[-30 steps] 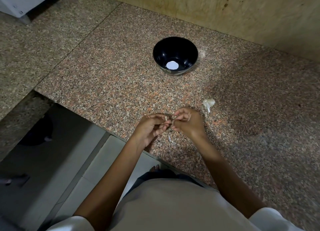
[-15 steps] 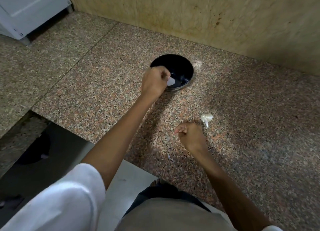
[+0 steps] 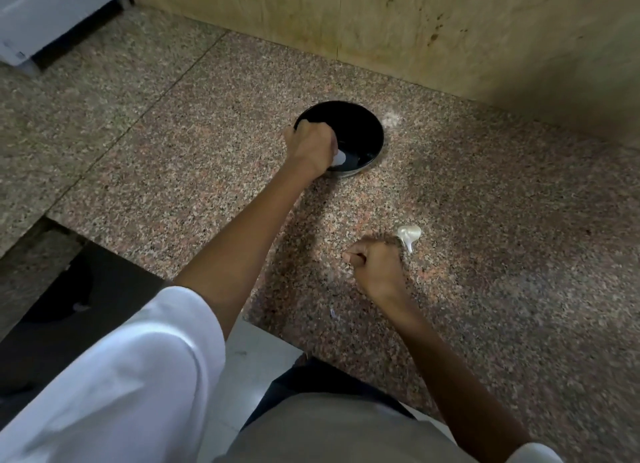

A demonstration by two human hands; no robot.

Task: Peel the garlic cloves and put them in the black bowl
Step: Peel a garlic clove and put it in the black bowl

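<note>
Granite tabletop (image 3: 485, 202) carries the black bowl (image 3: 367, 116), where the left hand (image 3: 310, 145) dips curled fingers past the near rim, their hold hidden, while the right hand (image 3: 375, 266) rests clenched with nothing showing in it, an unpeeled garlic clove (image 3: 409, 234) lying just beyond its fingers.

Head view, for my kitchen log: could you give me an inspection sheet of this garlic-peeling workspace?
Surface: speckled granite counter.
Job's things: black bowl, pale patch inside; garlic piece on the counter.
Clutter: small peel scrap near the counter edge.
Hands: left hand curled over the bowl, contents hidden; right hand curled beside the garlic piece, contents hidden.
Cables: nothing seen.
Surroundings: tan wall behind; white appliance far left.
</note>
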